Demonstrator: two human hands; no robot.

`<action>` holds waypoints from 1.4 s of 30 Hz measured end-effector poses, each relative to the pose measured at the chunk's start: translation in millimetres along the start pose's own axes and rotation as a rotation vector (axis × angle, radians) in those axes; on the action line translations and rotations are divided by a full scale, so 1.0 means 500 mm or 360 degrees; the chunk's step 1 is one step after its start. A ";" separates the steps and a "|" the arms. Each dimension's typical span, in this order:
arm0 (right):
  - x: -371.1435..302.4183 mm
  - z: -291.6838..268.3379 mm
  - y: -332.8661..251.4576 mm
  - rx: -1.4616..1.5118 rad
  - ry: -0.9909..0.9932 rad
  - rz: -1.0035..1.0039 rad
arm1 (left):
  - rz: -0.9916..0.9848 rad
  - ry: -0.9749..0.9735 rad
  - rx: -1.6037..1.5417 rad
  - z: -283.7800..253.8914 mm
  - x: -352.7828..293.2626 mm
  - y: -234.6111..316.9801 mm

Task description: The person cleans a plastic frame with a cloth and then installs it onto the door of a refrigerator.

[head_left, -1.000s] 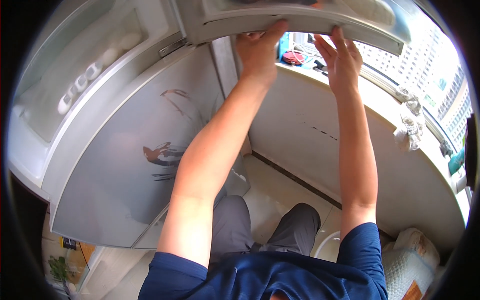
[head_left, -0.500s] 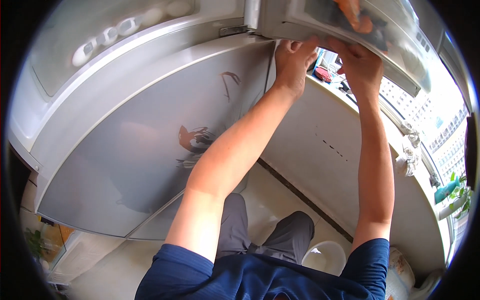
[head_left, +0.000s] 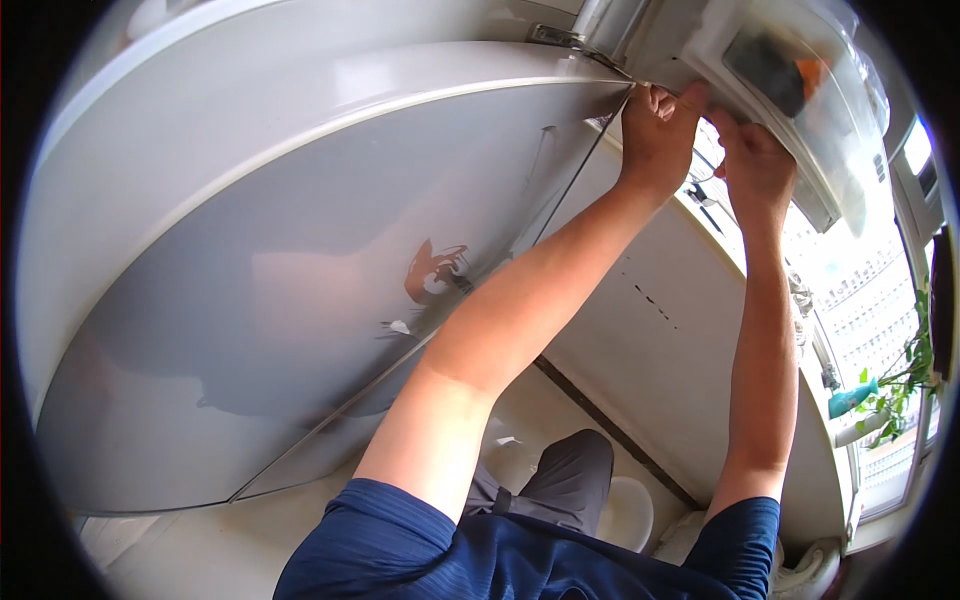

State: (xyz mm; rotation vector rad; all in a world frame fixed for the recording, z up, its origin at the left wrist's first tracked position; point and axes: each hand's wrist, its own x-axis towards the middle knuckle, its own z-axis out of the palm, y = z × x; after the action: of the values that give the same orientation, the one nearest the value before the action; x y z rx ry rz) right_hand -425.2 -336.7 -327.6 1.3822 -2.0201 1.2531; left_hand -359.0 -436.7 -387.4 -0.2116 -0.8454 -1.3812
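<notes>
At the upper right, the open refrigerator door (head_left: 800, 185) shows its inner side with a clear door bin (head_left: 835, 120). My left hand (head_left: 658, 145) is at the door's lower edge near the hinge (head_left: 560, 37), thumb up and fingers curled. Close beside it, my right hand (head_left: 762, 175) grips the same edge with bent fingers. Whether a thin strip lies between the fingers is hidden. Inside the bin are a dark thing and an orange thing (head_left: 811, 75), seen blurred through the plastic. Both arms are raised.
A grey lower refrigerator door (head_left: 300, 270) with a brown pattern is closed at left. Behind my arms runs a low white wall (head_left: 640, 290) with a windowsill. A green plant (head_left: 915, 350) and a teal ornament (head_left: 852, 398) stand by the window. A white bucket (head_left: 630, 515) is near my legs.
The view has shifted, so the refrigerator and hands sit farther right in the picture. My left hand's fingers are more curled, and both hands stay at the door's lower edge.
</notes>
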 end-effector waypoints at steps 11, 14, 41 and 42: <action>-0.056 0.043 -0.193 -0.0345 0.0299 -0.1306 | -0.0202 -0.0092 0.0036 -0.020 0.019 0.017; -0.044 0.057 -0.197 -0.0663 0.0291 -0.1484 | -0.0112 -0.0336 0.0685 -0.031 0.028 0.012; -0.043 0.042 -0.232 -0.0161 -0.0228 -0.0932 | -0.0014 -0.0233 0.0165 -0.040 0.015 0.049; -0.044 0.046 -0.224 -0.0102 -0.0142 -0.0931 | -0.0029 -0.0214 0.0197 -0.037 0.013 0.045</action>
State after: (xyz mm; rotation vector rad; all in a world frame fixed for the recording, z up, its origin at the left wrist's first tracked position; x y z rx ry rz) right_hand -312.8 -357.1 -304.9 1.8395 -1.5121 0.8682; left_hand -331.1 -447.7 -388.9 -0.2031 -1.0437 -1.3376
